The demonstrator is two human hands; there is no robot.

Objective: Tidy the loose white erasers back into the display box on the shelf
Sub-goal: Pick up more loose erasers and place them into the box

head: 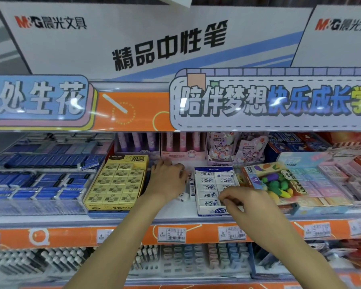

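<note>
The left hand (168, 178) lies palm-down over the bare white shelf (173, 211), hiding whatever is beneath; I cannot tell its grip. Loose erasers (191, 187) peek out at its right edge, beside the white display box (212, 210). The right hand (246, 202) covers the box's front corner, fingers curled, grip unclear.

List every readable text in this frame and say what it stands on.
"M&G晨光文具" and "精品中性笔": top sign
"陪伴梦想快乐成长": shelf banner
"处生花": left banner
"2B": yellow eraser box
"小白净": white display box
"DING PONY": toy eraser pack
"0.80", "1.00": price tags
Other print: blurred.
</note>
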